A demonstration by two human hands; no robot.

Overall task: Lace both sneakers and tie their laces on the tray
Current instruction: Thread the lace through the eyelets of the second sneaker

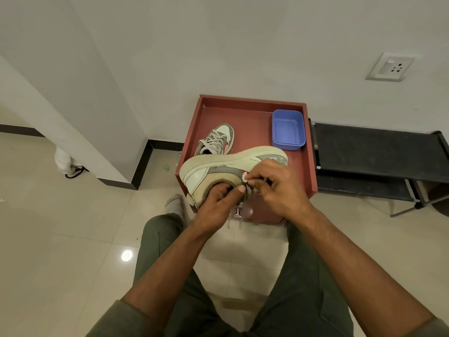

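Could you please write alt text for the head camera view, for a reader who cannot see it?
A seated person's left hand grips a tilted sneaker while the right hand pinches its lace. Behind it, a red tray holds a second sneaker and a blue container.

Blue plastic tub, open top, at 1 o'clock from frame centre, standing upright. Black metal rack with a mesh shelf at 3 o'clock, against the wall. White wall socket plate at 2 o'clock, above the rack. White bundle with a dark cord at 9 o'clock, at the foot of a slanted white wall panel. Black skirting runs along the wall base. Glossy beige floor tiles; bright light reflection at 7 o'clock. Small green scrap on the floor, near the skirting.
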